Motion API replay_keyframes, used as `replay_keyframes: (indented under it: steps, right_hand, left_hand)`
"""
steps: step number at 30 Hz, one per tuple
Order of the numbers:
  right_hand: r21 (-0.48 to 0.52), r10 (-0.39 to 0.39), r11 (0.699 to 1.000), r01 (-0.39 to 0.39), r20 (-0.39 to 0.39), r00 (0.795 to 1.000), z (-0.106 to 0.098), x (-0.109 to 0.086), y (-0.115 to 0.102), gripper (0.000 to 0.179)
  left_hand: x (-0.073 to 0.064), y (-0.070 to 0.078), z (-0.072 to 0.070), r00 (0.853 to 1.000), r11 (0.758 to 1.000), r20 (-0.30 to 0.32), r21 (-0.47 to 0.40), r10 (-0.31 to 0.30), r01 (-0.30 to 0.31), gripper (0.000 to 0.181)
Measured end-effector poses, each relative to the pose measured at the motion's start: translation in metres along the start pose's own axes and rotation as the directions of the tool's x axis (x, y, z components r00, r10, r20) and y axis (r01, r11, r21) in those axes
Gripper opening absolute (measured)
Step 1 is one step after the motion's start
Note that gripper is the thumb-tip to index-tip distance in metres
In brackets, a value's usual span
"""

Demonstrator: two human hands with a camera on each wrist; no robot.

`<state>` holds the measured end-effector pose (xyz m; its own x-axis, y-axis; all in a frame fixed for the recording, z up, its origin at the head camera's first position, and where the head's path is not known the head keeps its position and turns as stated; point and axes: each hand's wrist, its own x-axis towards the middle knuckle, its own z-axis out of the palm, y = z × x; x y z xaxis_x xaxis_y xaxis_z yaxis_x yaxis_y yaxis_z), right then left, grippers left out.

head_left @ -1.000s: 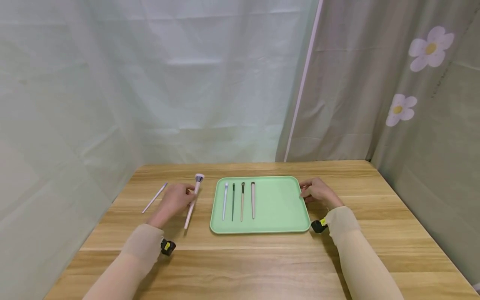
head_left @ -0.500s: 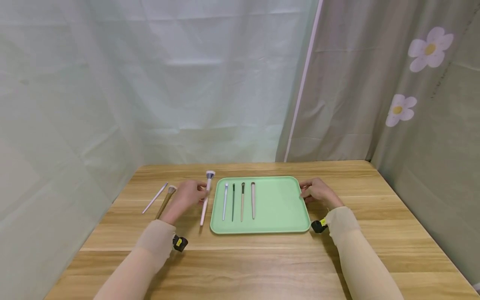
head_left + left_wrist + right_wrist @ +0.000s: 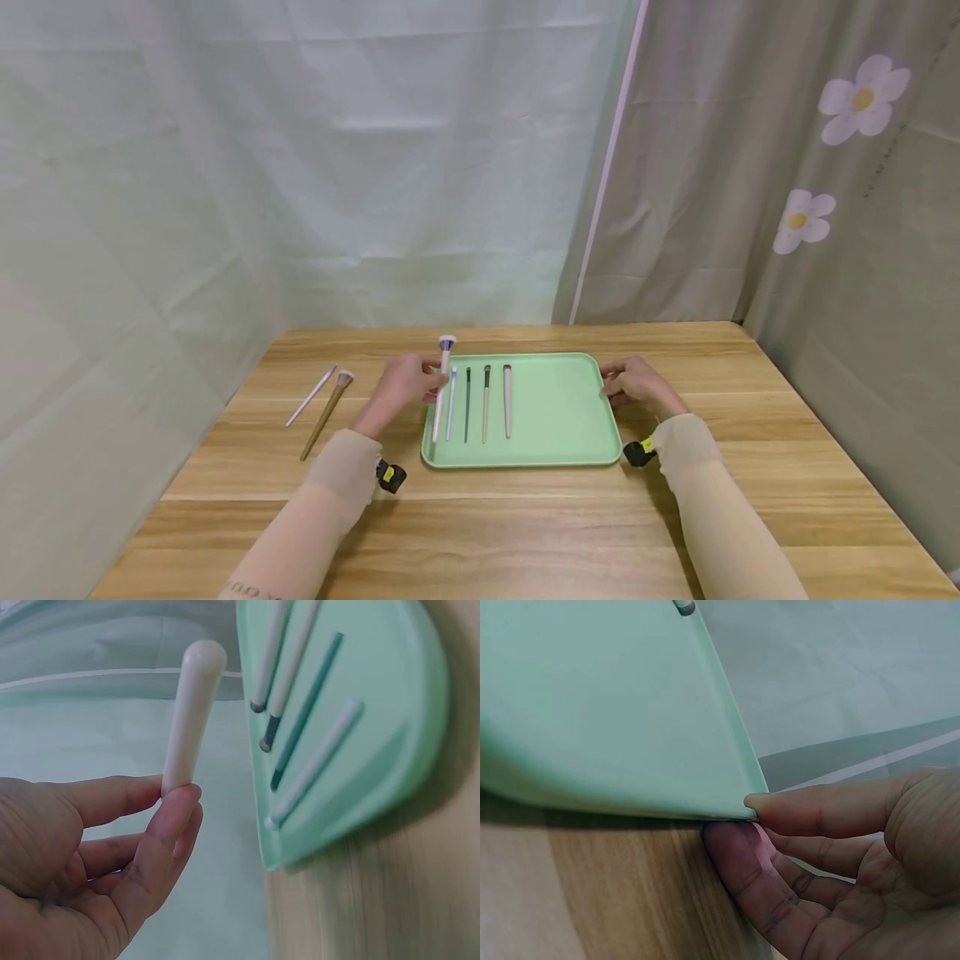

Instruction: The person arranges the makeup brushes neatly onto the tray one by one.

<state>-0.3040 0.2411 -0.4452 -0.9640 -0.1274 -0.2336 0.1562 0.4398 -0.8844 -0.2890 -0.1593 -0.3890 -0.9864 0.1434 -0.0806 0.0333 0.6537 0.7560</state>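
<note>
My left hand [image 3: 405, 383] pinches a pale pink makeup brush [image 3: 439, 410] by its handle, held over the left edge of a green tray [image 3: 558, 408]. The brush's flared, white-tipped head points away from me; in the left wrist view its rounded handle end [image 3: 196, 690] shows, but the bristles do not. On the tray lie a lilac brush [image 3: 452, 407], a thin dark green brush [image 3: 467, 408], a beige brush with a dark head [image 3: 485, 408] and a thicker pinkish brush [image 3: 507, 404], side by side. My right hand [image 3: 637, 385] grips the tray's right rim between thumb and fingers.
Left of the tray, a brown-handled brush [image 3: 324, 421] and a slim lilac stick [image 3: 311, 397] lie slanted on the wooden table [image 3: 525, 533]. Curtains [image 3: 420, 183] hang behind the table and along its sides.
My left hand has carried the pale pink brush rightward from the table to above the tray's left edge, uncovering the brown-handled brush. The right hand has stayed on the rim.
</note>
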Motion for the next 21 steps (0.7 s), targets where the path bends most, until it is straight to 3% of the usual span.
replay_keyframes:
  steps: [8, 21]
  right_hand:
    - [0.016, -0.016, 1.000, 0.016, 0.015, 1.000, 0.000, 0.001, 0.000, 0.053]
    - [0.013, -0.019, 1.000, 0.019, 0.012, 1.000, 0.000, -0.002, -0.002, 0.053]
  left_hand:
    - [0.006, 0.010, 0.012, 1.000, 0.997, -0.001, -0.074, -0.004, 0.004, 0.038]
    - [0.013, 0.030, 0.045, 1.000, 0.984, 0.023, -0.177, 0.007, -0.003, 0.034]
